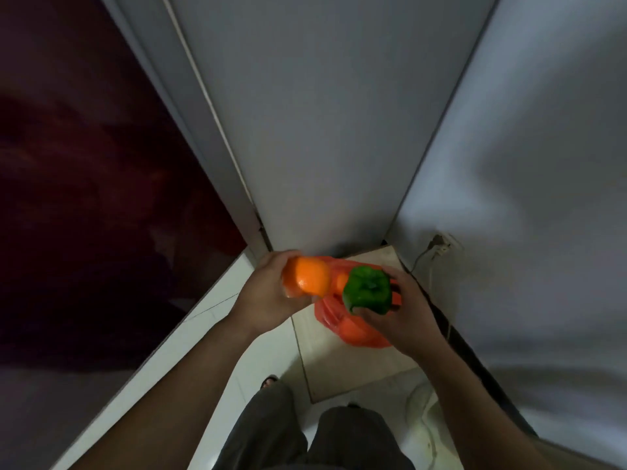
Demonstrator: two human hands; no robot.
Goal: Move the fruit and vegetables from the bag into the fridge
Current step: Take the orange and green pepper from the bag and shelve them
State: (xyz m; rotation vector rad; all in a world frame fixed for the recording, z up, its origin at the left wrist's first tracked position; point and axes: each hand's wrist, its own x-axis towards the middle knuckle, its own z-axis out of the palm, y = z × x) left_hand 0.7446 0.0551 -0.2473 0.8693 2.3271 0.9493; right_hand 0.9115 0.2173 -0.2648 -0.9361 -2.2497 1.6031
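My left hand point(268, 293) is shut on an orange fruit point(310, 278), held at waist height. My right hand point(403, 313) grips a green bell pepper point(368, 290) beside it. Below both hands an orange-red plastic bag point(353, 329) lies on a pale board on the floor, with more orange produce showing through it. The dark red fridge door point(84, 164) fills the left side and looks closed; its inside is not visible.
A grey-white panel point(322, 113) rises straight ahead and a white wall point(526, 164) stands on the right, with a socket and cable point(441, 247) low down. White floor tiles point(190, 351) run along the fridge. My legs and a sandalled foot point(269, 381) are at the bottom.
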